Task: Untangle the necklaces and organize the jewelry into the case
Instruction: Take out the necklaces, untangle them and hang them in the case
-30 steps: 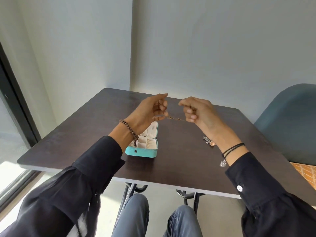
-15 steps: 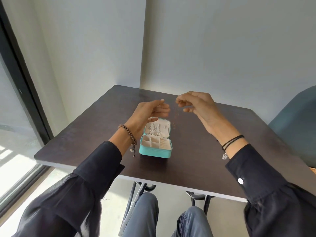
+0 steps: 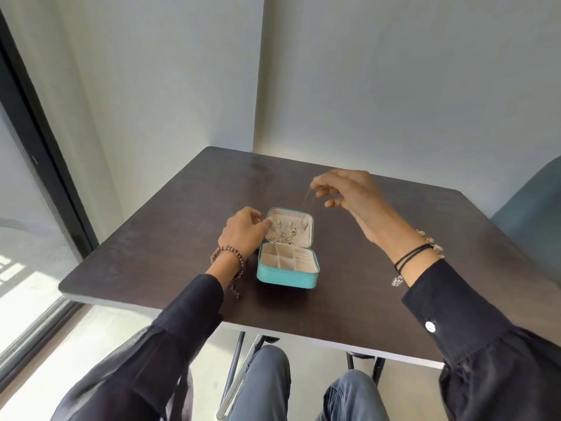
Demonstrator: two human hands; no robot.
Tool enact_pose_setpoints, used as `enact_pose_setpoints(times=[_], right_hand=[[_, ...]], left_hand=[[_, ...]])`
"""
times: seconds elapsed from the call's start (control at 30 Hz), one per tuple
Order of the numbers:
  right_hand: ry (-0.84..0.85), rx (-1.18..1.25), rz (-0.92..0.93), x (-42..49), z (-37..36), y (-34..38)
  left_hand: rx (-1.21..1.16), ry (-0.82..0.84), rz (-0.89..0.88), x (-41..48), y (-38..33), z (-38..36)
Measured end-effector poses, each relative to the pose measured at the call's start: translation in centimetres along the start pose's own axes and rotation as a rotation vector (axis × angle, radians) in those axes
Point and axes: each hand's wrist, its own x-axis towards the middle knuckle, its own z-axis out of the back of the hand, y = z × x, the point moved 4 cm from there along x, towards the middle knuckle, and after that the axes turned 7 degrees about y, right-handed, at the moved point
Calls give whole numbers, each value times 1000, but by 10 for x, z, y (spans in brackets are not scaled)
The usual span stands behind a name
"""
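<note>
No readable text, label, brand, number or sign anywhere in view.

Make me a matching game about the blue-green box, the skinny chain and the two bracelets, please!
Things:
1 jewelry case
2 thin chain
3 bead bracelet
4 black cords

Places:
A worn behind the left hand
B turquoise, open on the table
C worn behind the right hand
D dangling from pinching fingertips

Pairs: 1-B, 2-D, 3-A, 4-C.
</note>
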Motion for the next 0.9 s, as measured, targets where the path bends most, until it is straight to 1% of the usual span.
enact_pose_setpoints(times=[0.1,0.2,0.33,0.47,0.53,0.9], right_hand=[[16,-7,-9,2,-3,-3],[23,-6,-18,2,-4,-6],[28,-1,-19,0,-3,-10],[35,8,-18,-2,-4,-12],[37,9,-15,-3,-5,-13],[52,29,-22,-4,-6,-17]], left_hand=[[-14,-12,-22,2,0,-3],[-40,-27,-6,3,4,-4],[-180,-30,-7,2,12,-4],[-365,61,-70,-3,10,-3],[-435,67,-98,-6,8,-1],[-588,71,-157,-14,7,3]])
